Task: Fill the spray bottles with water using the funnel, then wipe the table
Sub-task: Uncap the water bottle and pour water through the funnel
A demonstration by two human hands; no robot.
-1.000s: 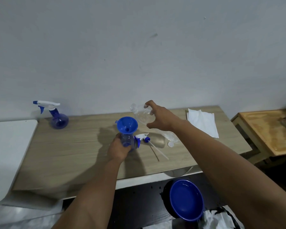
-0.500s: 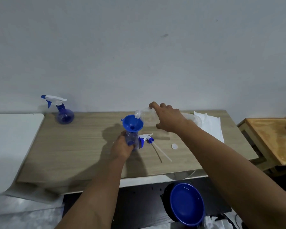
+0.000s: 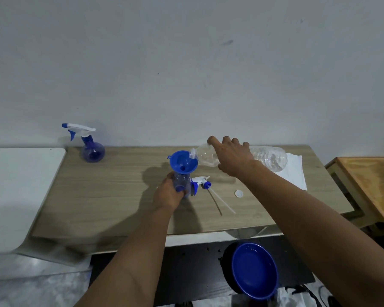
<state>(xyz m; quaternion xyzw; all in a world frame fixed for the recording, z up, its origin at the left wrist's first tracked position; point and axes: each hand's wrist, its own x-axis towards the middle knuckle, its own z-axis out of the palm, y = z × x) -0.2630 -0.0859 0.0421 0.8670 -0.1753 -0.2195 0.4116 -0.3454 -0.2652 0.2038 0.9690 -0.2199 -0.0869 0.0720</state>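
My left hand (image 3: pixel 167 194) grips a blue spray bottle (image 3: pixel 181 181) standing upright on the wooden table (image 3: pixel 111 191), with a blue funnel (image 3: pixel 182 161) seated in its neck. My right hand (image 3: pixel 232 157) holds a clear water bottle (image 3: pixel 266 157) tipped nearly flat, its open mouth over the funnel's rim. The loose sprayer head (image 3: pixel 200 182) with its dip tube lies just right of the held spray bottle. A small white cap (image 3: pixel 239 193) lies further right. A second spray bottle (image 3: pixel 91 147), sprayer fitted, stands at the table's back left.
A white cloth (image 3: pixel 294 173) lies at the table's back right, partly under the water bottle. A blue bowl (image 3: pixel 254 270) sits below the table's front edge. A white surface (image 3: pixel 16 191) adjoins on the left, a wooden stool (image 3: pixel 370 185) on the right.
My right hand has swung the water bottle from raised and upright down to nearly horizontal, bringing its mouth over the funnel. The left hand keeps its hold on the spray bottle.
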